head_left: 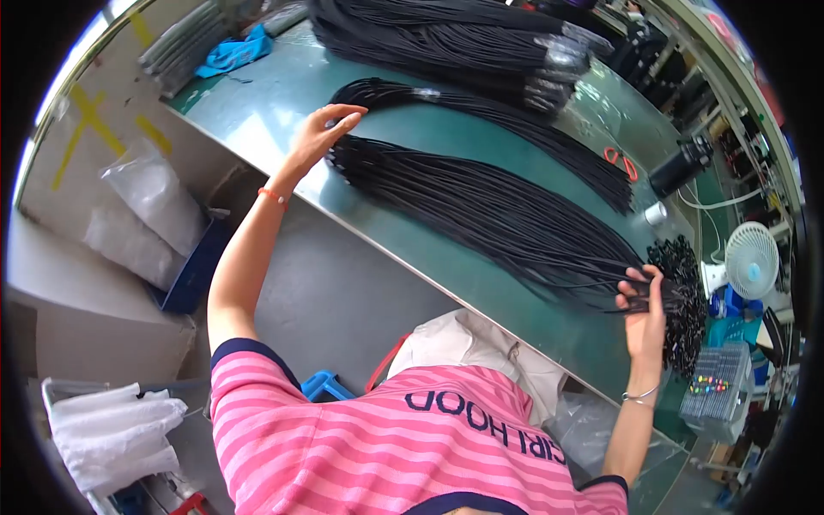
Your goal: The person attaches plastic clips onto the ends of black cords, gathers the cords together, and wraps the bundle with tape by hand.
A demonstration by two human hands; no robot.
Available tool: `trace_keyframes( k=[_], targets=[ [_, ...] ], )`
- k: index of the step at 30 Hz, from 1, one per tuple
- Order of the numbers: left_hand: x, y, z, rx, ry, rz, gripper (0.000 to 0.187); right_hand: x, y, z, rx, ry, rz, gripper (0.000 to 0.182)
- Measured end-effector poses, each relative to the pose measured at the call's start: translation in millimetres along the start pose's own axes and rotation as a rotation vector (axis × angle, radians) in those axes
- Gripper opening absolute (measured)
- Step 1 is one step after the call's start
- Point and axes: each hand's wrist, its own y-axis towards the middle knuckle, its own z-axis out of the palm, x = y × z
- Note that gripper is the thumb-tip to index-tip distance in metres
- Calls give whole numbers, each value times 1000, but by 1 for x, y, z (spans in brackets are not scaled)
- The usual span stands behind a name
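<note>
A long bundle of thin black cords lies slantwise across the green table. My left hand is at the bundle's left end, thumb and fingertips drawn together; what lies between them, if anything, is too small to make out. Toward the other end, my right hand has its fingers curled with several cords running between them and the thumb. Just past that hand, a dense cluster of shiny black cord ends hangs at the table's right end. A thinner bundle of black cords curves behind the first.
A large stack of black cords with plastic-wrapped ends lies at the back. Orange-handled scissors, a black cylinder and a white spool are at the right. Beyond stands a small fan. A blue cloth lies far left.
</note>
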Motion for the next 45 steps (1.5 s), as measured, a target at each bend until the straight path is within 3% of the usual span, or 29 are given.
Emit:
trace_keyframes(
  k=[3,4,6,7,10,11,15,16,18,20,22,26,28,31,33,35,39,41,43,45],
  targets=[
    [-9,2,41,97,439,188,46,3,-38,-18,-24,-40,-22,47],
    [-15,-2,62,135,419,204,46,9,-39,-37,-68,-48,-25,47],
    [-28,-19,104,183,727,411,52,26,-21,-90,-143,-450,-167,42],
    [-32,-22,123,206,709,429,52,35,-13,-96,-175,-654,-231,39],
    [-42,-26,174,275,960,617,59,38,47,-89,-49,-1095,-267,33],
    [-38,-19,186,285,946,625,59,30,77,-96,-8,-1236,-285,32],
    [-11,-5,205,246,1090,551,70,6,206,-117,-53,-1643,-798,41],
    [-14,-4,202,304,1045,543,70,2,225,-120,-45,-1638,-810,41],
    [-19,-9,193,403,952,519,70,-6,261,-123,-141,-1767,-622,54],
    [-27,-19,186,417,934,494,67,-28,300,-158,113,-1598,-592,60],
    [-32,-22,184,427,887,487,63,-22,289,-138,42,-1758,-442,57],
    [-25,-23,191,332,889,544,59,18,239,-58,-73,-1862,-505,52],
    [-24,-17,196,304,897,565,58,24,215,9,-226,-1529,-688,45],
    [-26,-17,200,277,889,650,55,-33,219,91,295,-740,-439,45],
    [-29,-28,203,265,886,710,54,-79,206,161,433,-663,-365,41],
    [-32,-37,203,224,877,837,52,-136,209,221,446,-663,-377,42],
    [-47,-82,175,335,777,798,47,-171,203,278,453,-641,-443,48],
    [-41,-105,154,319,847,759,48,-154,192,279,494,-681,-514,55],
    [-34,-103,130,274,998,840,51,-137,180,271,394,-889,-346,67],
    [-32,-97,116,227,1070,805,53,-132,173,259,538,-949,-315,72]
  ],
)
